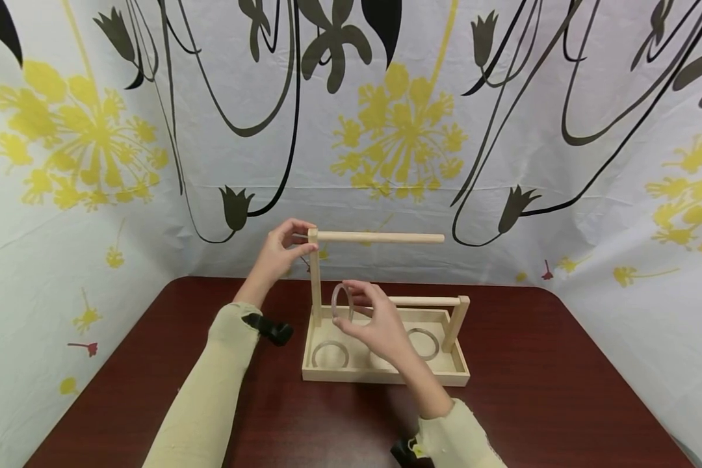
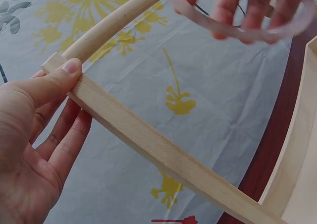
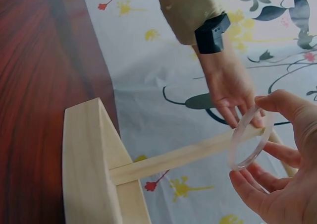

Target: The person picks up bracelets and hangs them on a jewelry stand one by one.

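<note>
A pale wooden bangle stand has a shallow tray (image 1: 386, 377), a tall post (image 1: 315, 279) with an upper rod (image 1: 380, 238), and a lower rod (image 1: 427, 301). My left hand (image 1: 276, 257) grips the top of the tall post; in the left wrist view the thumb (image 2: 69, 74) lies over the joint with fingers behind. Between thumb and fingertips my right hand (image 1: 383, 325) pinches a translucent pinkish bangle (image 3: 235, 147), held upright over the tray's left part, right of the post and below the upper rod. The upper rod's right end is free.
Two similar bangles lie in the tray, one at the left (image 1: 330, 342) and one at the right (image 1: 437, 344). A short post (image 1: 456, 325) carries the lower rod. Beneath is a dark red table (image 1: 538, 377); a flower-patterned sheet (image 1: 199, 162) hangs behind.
</note>
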